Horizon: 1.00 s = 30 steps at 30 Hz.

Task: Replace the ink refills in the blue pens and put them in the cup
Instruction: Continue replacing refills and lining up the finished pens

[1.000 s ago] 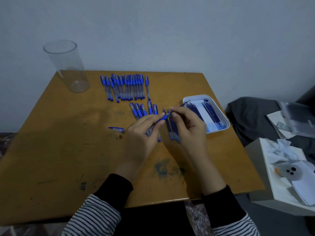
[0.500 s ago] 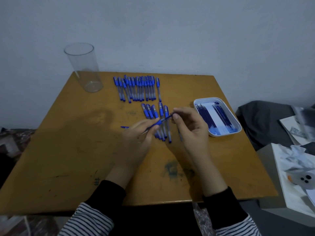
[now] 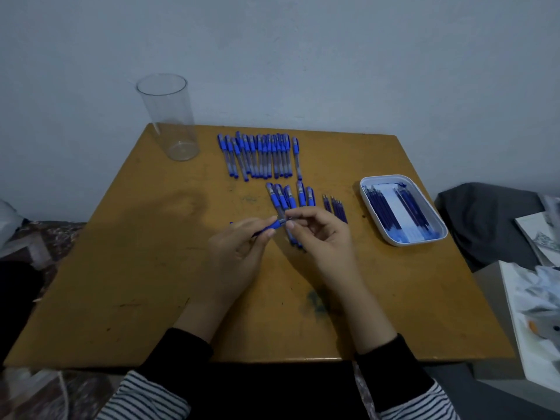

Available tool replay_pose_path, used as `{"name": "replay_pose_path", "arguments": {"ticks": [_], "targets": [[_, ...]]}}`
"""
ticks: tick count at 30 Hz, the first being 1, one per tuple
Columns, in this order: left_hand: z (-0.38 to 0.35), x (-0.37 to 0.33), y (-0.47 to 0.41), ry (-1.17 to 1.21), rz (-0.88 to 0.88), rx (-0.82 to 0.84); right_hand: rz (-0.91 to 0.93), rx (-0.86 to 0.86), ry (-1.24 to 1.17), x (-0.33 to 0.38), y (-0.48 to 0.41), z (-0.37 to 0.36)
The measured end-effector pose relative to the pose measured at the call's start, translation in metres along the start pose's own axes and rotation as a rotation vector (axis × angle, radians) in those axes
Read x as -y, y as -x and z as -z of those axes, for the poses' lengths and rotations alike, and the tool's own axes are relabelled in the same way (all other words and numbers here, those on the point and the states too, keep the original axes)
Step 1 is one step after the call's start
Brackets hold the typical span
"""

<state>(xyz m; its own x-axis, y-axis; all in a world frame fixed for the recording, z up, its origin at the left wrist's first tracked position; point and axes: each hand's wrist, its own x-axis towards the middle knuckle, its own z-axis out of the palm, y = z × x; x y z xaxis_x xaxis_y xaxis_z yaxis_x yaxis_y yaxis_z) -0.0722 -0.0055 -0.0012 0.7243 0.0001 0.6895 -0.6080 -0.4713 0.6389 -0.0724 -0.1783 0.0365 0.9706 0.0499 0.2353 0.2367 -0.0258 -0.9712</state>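
Pen (image 3: 273, 226) blue-gripped, seemingly half-assembled | left hand (image 3: 239, 256) grips it | right hand (image 3: 321, 237) pinches end

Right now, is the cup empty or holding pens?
Empty. The clear cup stands upright, and nothing shows through its walls.

A worn yellow-brown desk (image 3: 121, 268) stands against a plain pale wall (image 3: 303, 56). A dark ink smudge (image 3: 315, 301) marks the wood just behind the right hand (image 3: 324, 237), by the wrist. Well to that hand's right lie a dark grey cloth (image 3: 485, 222) and crumpled white papers (image 3: 536, 298); patterned floor (image 3: 45, 237) shows far out beyond the left hand (image 3: 239, 253).
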Motion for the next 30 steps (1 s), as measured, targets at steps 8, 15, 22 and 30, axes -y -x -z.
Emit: {"name": "replay_pose_path", "arguments": {"ticks": [8,15,22,30], "targets": [[0.029,0.012,0.008,-0.013,0.135,-0.008,-0.119,0.016,0.066,-0.004,-0.001,-0.016],[0.051,0.027,0.014,-0.051,0.142,-0.031,-0.163,0.055,0.340,-0.016,-0.005,-0.042],[0.058,0.021,0.019,-0.145,0.140,0.020,-0.167,0.009,0.424,-0.025,-0.007,-0.062],[0.059,0.022,0.019,-0.157,0.123,0.012,-0.075,-0.037,0.499,-0.033,-0.009,-0.068]]}}
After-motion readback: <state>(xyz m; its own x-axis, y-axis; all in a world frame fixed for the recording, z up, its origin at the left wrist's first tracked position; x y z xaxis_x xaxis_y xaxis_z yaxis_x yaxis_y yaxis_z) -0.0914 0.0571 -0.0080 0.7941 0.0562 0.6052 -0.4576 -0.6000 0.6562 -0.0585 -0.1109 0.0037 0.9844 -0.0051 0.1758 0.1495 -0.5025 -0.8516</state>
